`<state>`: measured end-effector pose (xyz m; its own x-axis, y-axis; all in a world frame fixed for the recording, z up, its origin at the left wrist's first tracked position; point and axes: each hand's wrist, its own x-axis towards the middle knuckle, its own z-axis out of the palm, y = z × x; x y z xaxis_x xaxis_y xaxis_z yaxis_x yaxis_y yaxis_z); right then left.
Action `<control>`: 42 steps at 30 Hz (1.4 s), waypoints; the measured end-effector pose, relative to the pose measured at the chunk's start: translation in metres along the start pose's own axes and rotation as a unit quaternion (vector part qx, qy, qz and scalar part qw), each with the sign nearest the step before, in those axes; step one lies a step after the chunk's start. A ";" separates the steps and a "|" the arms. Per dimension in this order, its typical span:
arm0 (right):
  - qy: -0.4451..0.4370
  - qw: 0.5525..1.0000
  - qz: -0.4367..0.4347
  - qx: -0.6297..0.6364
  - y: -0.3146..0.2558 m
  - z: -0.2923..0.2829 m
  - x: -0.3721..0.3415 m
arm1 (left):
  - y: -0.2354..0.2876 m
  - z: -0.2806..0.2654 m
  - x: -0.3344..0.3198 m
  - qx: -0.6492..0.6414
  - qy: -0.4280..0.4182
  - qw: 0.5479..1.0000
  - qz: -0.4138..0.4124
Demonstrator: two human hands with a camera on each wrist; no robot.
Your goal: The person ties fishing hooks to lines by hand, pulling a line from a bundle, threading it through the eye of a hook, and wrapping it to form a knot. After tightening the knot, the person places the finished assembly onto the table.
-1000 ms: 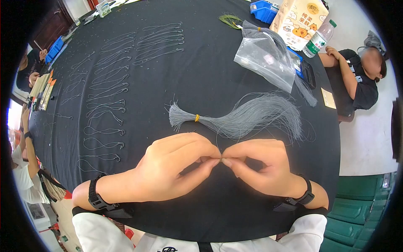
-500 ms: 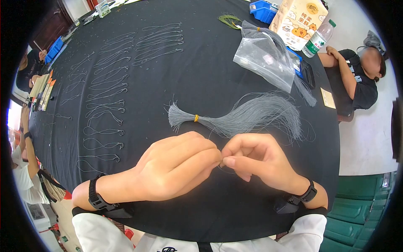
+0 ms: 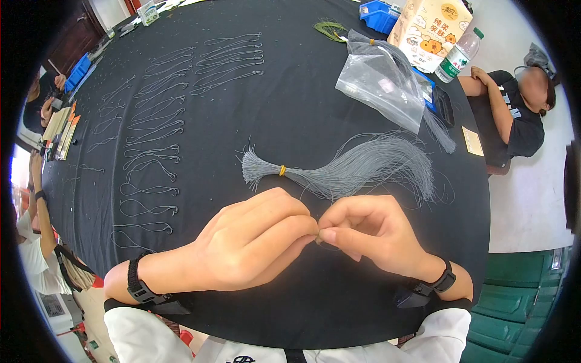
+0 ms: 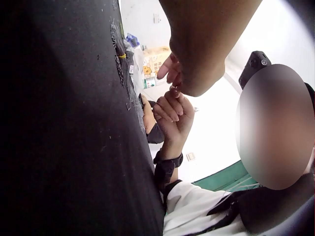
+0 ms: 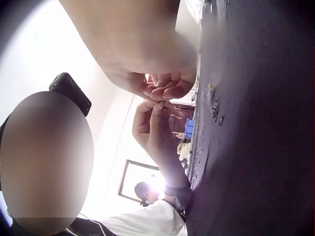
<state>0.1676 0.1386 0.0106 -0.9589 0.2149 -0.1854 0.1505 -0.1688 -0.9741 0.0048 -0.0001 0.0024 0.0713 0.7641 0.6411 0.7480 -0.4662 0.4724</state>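
At the front of the table, my left hand (image 3: 254, 239) and right hand (image 3: 384, 239) meet fingertip to fingertip. Both pinch a thin cord (image 3: 330, 247), of which a short curve shows beneath the right thumb; the rest is mostly hidden by the fingers. The left hand's back faces up, its fingers bent together. On the right, thumb and index finger pinch while the other fingers curl loosely behind. Just beyond lies a bundle of grey cords (image 3: 363, 169) bound with a yellow tie (image 3: 282, 170). The left wrist view shows the right hand (image 4: 172, 115) touching the left fingertips.
Several looped cords (image 3: 149, 209) lie in rows on the black tablecloth (image 3: 290, 115) at the left. At the back right are a plastic bag (image 3: 381, 88) with more cords, a tissue pack (image 3: 430, 30), a bottle (image 3: 458, 57) and a blue bin (image 3: 379, 17). Other people sit around the table.
The right hand has turned and its fingers have spread from the earlier tight pinch, with the thumb now on top. The left hand has rolled slightly, closing the gap between thumb and fingers.
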 end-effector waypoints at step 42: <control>0.046 0.984 -0.105 -0.138 0.003 0.003 -0.001 | 0.003 -0.001 -0.001 -0.010 -0.002 0.998 -0.056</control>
<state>0.1680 0.1355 0.0086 -0.9517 0.3059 0.0258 0.0225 0.1533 -0.9879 0.0067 -0.0027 0.0034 -0.0089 0.8136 0.5814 0.7380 -0.3870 0.5528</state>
